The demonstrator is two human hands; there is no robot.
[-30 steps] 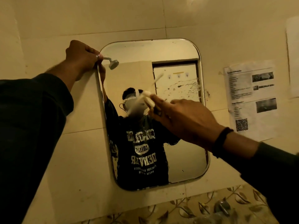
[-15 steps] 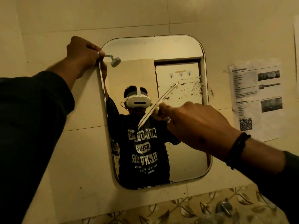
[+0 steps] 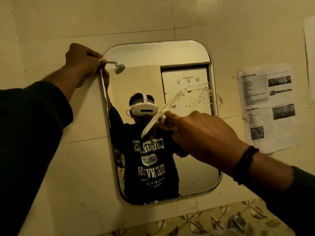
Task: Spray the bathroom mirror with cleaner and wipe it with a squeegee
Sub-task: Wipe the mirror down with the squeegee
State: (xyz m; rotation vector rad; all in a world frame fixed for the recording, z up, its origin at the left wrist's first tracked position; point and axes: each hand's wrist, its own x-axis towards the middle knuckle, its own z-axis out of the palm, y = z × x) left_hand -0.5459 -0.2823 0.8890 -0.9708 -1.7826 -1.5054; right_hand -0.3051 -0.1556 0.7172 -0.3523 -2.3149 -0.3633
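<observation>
- The mirror (image 3: 192, 167), a tall rectangle with rounded corners, hangs on the pale tiled wall (image 3: 76, 167) in the middle of the view.
- The left hand (image 3: 81, 61), at the mirror's 11 o'clock corner, is closed over the mirror's edge, fingers curled around the rim.
- The right hand (image 3: 202, 135) reaches in from 4 o'clock and is closed around the handle of the squeegee (image 3: 162, 113).
- The squeegee's blade lies tilted on the glass, its high end toward 1 o'clock and its low end toward 7 o'clock, near the mirror's centre.
- A patch of streaky droplets (image 3: 197, 94) sits on the glass at the blade's 2 o'clock, reaching to the mirror's right edge.
- A dark wristband (image 3: 245, 160) circles the right wrist.
- A printed paper sheet (image 3: 267, 106) with a square code is stuck to the wall at the mirror's 3 o'clock.
- The mirror reflects a shower head (image 3: 119, 68) near its upper left.
</observation>
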